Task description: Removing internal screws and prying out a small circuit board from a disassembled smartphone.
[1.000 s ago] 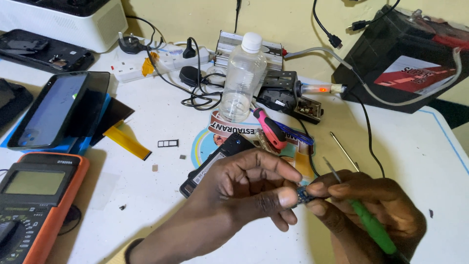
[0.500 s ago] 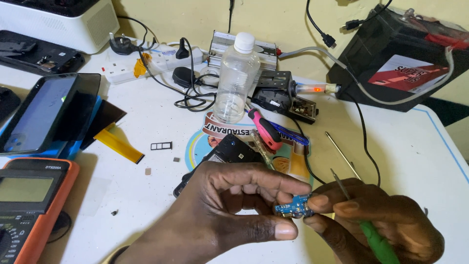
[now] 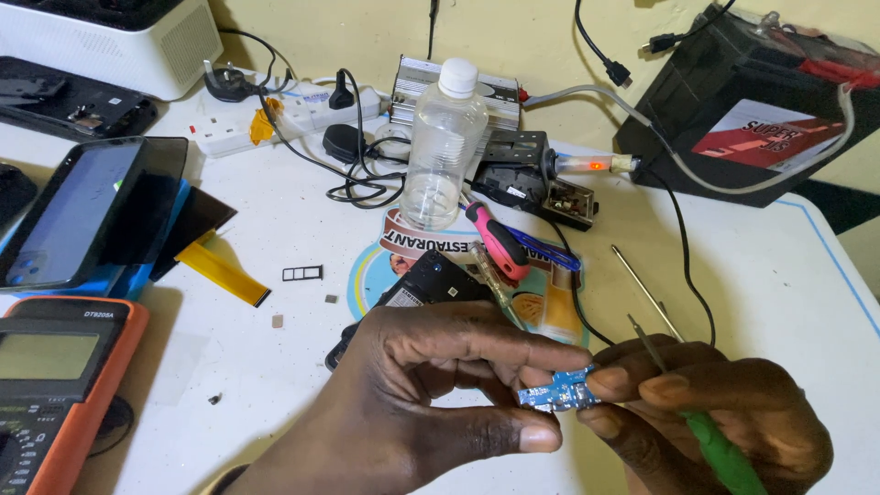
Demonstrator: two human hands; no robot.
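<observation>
1. White table (image 3: 761, 275): work surface, cluttered with parts and cables.
2. Black battery (image 3: 733, 101), far right corner, with a red-and-white label; black cables trail from it.
3. White box-shaped appliance (image 3: 110, 37), far left corner.
4. Phone (image 3: 64, 211), screen dark, lying on a blue pad at the left edge. Just beside it, a dark panel with a yellow flex ribbon (image 3: 220, 272).
5. Orange multimeter (image 3: 55, 376), near left, partly cut off by the frame.
6. Clear plastic bottle (image 3: 445, 142), white cap, upright at centre back, in front of a white power strip (image 3: 275, 115).
7. Left hand (image 3: 422, 403): thumb and forefinger pressed on the left end of a small blue circuit board (image 3: 559, 394); other fingers curled under.
8. Right hand (image 3: 715, 412): fingertips pinching the board's right end, a green-handled tool (image 3: 720, 454) held in the same hand, its metal shaft pointing up and away.
9. Pink-handled screwdriver (image 3: 500, 243), lying on a round printed sticker behind the hands.
10. Circuit board: held in the air between both hands, above the near table edge, in front of a black phone body (image 3: 422, 284).
</observation>
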